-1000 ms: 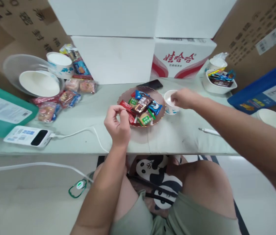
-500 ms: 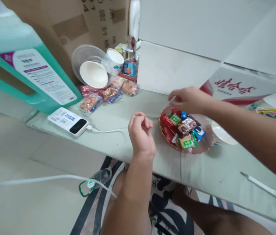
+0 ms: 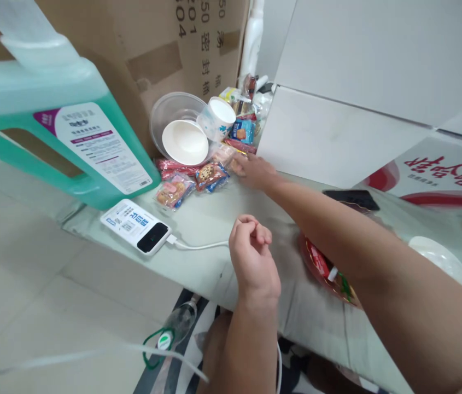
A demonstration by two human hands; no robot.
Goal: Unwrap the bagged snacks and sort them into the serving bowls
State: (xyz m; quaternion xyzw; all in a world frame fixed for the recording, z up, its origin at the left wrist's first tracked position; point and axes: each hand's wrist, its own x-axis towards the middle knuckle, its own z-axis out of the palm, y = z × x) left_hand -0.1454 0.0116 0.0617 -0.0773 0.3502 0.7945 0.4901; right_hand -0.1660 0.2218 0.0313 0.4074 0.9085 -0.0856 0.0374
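My right hand [image 3: 255,171] reaches across to the pile of wrapped snacks, its fingertips over a small packet [image 3: 239,163] at the pile's right edge. Its fingers look extended; the thumb is hidden. Beside that packet lie a cookie packet [image 3: 211,176] and a pink-wrapped snack [image 3: 175,190]. My left hand [image 3: 253,257] is held above the table's front part with fingers curled in, and nothing shows in it. Under my right forearm is a pinkish round dish [image 3: 310,268] with wrapped sweets, mostly covered by the arm.
A big jug of green liquid [image 3: 132,148] stands left, near a white power bank [image 3: 135,226] with a cable. Behind the snacks are a white bowl [image 3: 185,143], a paper cup [image 3: 218,117] and a cardboard box [image 3: 152,60]. A dark phone [image 3: 351,199] lies near the white-and-red box [image 3: 439,175].
My right hand has moved left from above the sweets dish to the snack pile. My left hand keeps its curled shape. The view has shifted, and a dark phone now shows.
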